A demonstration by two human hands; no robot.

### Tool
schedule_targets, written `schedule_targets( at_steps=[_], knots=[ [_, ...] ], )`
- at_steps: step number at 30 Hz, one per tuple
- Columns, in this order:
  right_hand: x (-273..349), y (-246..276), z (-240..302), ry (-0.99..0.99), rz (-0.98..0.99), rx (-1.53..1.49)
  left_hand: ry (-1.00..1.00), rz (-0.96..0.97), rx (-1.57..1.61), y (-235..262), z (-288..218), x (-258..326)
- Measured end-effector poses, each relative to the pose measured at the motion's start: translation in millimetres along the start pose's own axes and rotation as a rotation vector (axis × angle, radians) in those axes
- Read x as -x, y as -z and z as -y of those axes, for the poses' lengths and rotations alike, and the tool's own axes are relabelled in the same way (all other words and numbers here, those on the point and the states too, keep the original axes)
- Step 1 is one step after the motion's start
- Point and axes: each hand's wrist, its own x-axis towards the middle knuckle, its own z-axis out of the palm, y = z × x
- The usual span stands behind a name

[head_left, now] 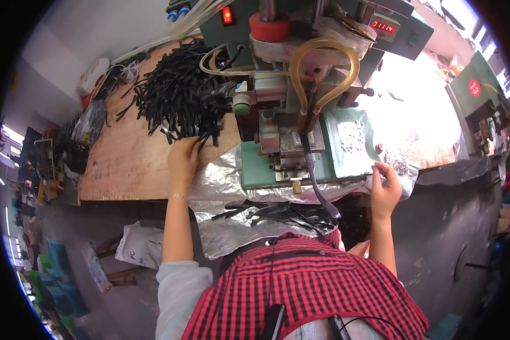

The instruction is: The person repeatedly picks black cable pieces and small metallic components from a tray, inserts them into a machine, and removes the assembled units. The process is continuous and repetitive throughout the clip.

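Observation:
My left hand (184,161) is at the near edge of a heap of black strips (178,90), its fingers closed on the end of a black strip (204,140). At the near right corner of a green tray (335,168), my right hand (385,190) holds its thumb and forefinger together; anything between them is too small to make out. Small pale pieces (352,139) lie in that tray. Between my hands stands a green press machine (255,164). A long dark strip (313,175) hangs from its middle, curving down toward my lap.
Silvery foil (218,178) covers the table's front edge and drapes over my lap, where more black strips (283,213) lie. A yellowish hose (354,59) loops before the press head. Left lies bare wooden tabletop (119,170). A white sack (140,245) rests on the floor.

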Motion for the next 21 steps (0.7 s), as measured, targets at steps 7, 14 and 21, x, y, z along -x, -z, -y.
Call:
schedule_targets(
  at_steps=[7, 14, 21],
  knots=[
    [3, -2, 21, -0.078, -0.031, -0.079, 0.565, -0.169, 0.943, 47, -48, 3],
    [-57, -72, 126, 0.249, 0.135, -0.436, 0.673, 0.005, 1.004, 4, -94, -23],
    [-35, -96, 145, -0.194, 0.157, -0.841, 0.531, -0.165, 1.014, -2, -114, -4]
  ],
)
